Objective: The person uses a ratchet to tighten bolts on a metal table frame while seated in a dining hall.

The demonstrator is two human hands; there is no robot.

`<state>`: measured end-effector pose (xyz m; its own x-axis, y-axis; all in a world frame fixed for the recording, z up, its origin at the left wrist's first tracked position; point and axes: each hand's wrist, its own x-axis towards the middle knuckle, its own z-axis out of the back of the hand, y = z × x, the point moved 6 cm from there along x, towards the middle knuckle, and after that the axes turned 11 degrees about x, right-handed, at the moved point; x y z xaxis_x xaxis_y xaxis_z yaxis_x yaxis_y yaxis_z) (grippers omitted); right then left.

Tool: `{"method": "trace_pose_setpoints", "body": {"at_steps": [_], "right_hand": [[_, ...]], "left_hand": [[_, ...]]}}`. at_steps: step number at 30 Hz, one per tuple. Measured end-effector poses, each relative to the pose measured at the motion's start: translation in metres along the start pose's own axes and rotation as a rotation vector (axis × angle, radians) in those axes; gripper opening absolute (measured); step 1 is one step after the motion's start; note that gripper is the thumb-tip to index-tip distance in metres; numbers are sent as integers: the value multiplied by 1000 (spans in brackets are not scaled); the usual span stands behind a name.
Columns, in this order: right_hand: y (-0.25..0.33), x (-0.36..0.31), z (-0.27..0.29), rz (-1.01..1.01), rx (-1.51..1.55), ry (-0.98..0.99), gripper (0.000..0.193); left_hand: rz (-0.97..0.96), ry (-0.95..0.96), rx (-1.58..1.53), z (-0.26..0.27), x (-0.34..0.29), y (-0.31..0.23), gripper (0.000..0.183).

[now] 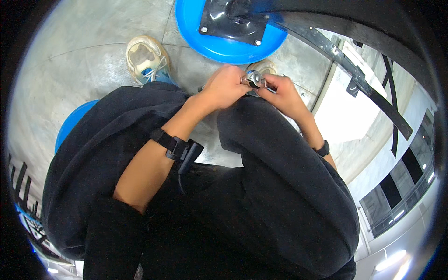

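Note:
A shiny chrome ratchet wrench (254, 79) is held between my two hands, above my right knee. My left hand (224, 87) is closed round its handle, and a dark end pokes out on the left of that fist. With thumb and fingertips, my right hand (281, 93) pinches at the right side of the round head. Whether a small part sits between those fingertips cannot be made out. Just beyond the hands lies a blue round base (224, 51), with a black bolted plate (233, 28) on it.
A black metal beam (336, 51) slants across the upper right. My left shoe (147, 58) stands on the grey floor (84, 60); the other shoe (263, 67) is partly behind my hands. Another blue round edge (72, 123) shows at left. A white panel (345, 112) lies at right.

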<state>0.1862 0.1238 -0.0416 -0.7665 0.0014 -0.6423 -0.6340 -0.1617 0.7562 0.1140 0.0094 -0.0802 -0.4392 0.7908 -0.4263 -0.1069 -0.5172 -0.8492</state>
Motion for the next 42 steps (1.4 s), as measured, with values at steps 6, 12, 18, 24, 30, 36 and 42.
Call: {"method": "trace_pose_setpoints", "body": {"at_steps": [6,12,18,24,30,36,42], "right_hand": [[16,9,13,76,-124,20,15],[1,2,7,14,130,124,20],[-19,3,-5,-224,494,313,34],[-18,-13,-23,-380,855,243,20],[10,1,8,-69,66,186,12],[55,4,16,379,-386,-11,14],[26,-12,-4,-69,276,77,21]], "left_hand": [[105,76,-213,-12,-2,10,25],[83,46,-98,-8,1,14,25],[70,30,-40,-13,-3,19,22],[-111,54,36,-10,-2,0,14],[-87,-73,11,-5,-3,3,14],[-85,14,-63,-7,-4,-10,15],[-65,-205,81,8,-2,3,10]]}}
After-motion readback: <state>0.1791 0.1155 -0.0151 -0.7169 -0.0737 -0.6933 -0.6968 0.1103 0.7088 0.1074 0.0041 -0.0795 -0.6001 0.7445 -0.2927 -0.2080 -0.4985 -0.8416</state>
